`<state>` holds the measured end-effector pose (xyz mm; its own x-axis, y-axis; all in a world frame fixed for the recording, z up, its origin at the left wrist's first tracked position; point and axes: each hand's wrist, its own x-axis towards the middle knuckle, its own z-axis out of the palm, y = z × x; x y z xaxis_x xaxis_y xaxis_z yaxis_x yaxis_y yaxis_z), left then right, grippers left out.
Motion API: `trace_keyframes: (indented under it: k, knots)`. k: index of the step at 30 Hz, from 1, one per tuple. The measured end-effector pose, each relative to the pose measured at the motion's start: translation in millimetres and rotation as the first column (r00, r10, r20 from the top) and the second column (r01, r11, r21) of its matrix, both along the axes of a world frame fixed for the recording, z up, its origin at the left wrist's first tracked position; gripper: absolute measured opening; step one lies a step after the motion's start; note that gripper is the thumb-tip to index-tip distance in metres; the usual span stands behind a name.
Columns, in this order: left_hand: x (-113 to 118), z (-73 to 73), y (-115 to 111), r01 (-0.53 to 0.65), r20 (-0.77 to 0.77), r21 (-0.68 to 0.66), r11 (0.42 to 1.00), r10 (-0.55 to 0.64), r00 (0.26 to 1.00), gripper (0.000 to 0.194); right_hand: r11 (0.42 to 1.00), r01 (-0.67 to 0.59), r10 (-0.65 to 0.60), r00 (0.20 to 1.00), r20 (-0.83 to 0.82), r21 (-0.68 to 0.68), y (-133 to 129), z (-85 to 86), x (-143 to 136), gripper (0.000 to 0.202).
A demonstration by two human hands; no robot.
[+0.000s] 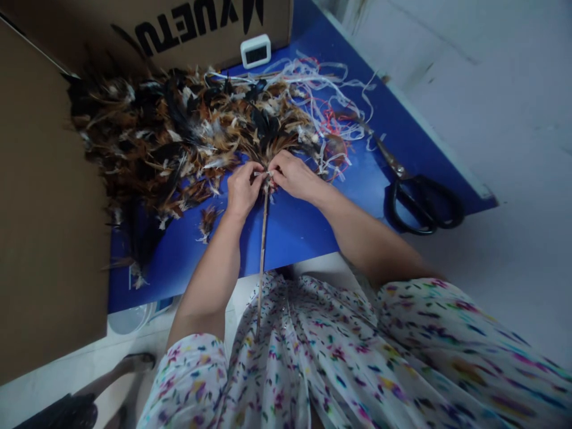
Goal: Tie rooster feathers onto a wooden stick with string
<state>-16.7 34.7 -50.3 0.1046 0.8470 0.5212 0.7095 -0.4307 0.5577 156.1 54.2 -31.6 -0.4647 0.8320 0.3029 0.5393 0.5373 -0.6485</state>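
A thin wooden stick [263,232] runs from my lap up over the table edge, with brown and black feathers [279,143] fanned round its far end. Where feathers meet stick, my left hand [243,186] is closed in a pinch on a white plastic strip [263,173]. Facing it from the right, my right hand [292,174] also has thumb and finger pinched on the strip. The fingertips nearly touch and partly hide the binding. Left of my left hand lies a small loose feather tuft [208,221].
A large feather heap [165,137] covers the back left of the blue table [304,232]. White and red strings [330,98] lie tangled behind black-handled scissors [417,196] at the right. Cardboard boxes [196,30] and a small white digital display [256,52] stand at the back.
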Motion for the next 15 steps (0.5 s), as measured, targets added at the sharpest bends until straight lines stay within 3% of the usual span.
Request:
trace_keyframes:
  k: [9, 15]
  knots:
    - [0.0, 0.1, 1.0, 0.068, -0.076, 0.034, 0.997, -0.065, 0.995, 0.009, 1.000, -0.005, 0.005, 1.000, -0.023, -0.005, -1.3, -0.2, 0.3, 0.010]
    - [4.1, 3.2, -0.9, 0.030, -0.074, 0.022, 0.999, -0.028, 0.997, 0.008, 0.999, 0.010, -0.013, 0.998, -0.054, -0.050, -2.1, 2.5, 0.2, 0.008]
